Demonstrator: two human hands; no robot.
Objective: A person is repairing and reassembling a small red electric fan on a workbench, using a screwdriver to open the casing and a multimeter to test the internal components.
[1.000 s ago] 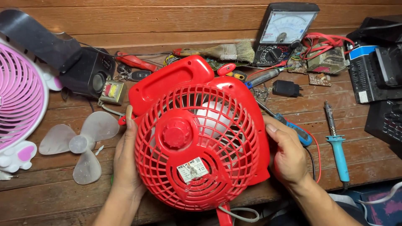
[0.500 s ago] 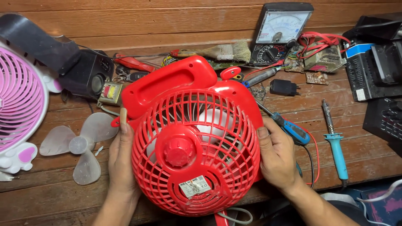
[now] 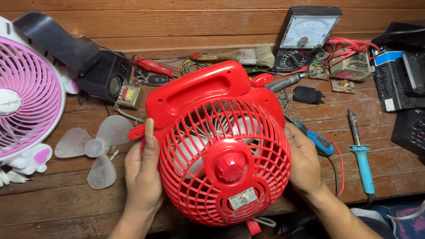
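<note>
Since the earlier frames the red fan [image 3: 221,146] has tipped further toward the camera, so its round front grille now faces up and its carrying handle points away toward the back of the table [image 3: 53,208]. It sits at the near edge of the table, in the middle of the view, held between both hands. The left hand [image 3: 142,175] grips the left rim of the grille, thumb lying up along the red plastic and fingers wrapped behind. The right hand [image 3: 303,161] is pressed flat against the right side, fingers curled round the casing out of sight. Pale blades show through the red bars, with a red hub cap at the centre and a small label below it. Just left of the fan lies a loose translucent fan blade [image 3: 95,148], and beyond that a pink and white fan [image 3: 26,95] at the table's left edge. Right of the right hand lie a blue-handled screwdriver [image 3: 316,139] and, farther off, a blue soldering iron [image 3: 363,155]. Behind the fan are a paintbrush [image 3: 241,56], an analog multimeter [image 3: 305,37], a black speaker [image 3: 104,77] and a small transformer [image 3: 128,95].
</note>
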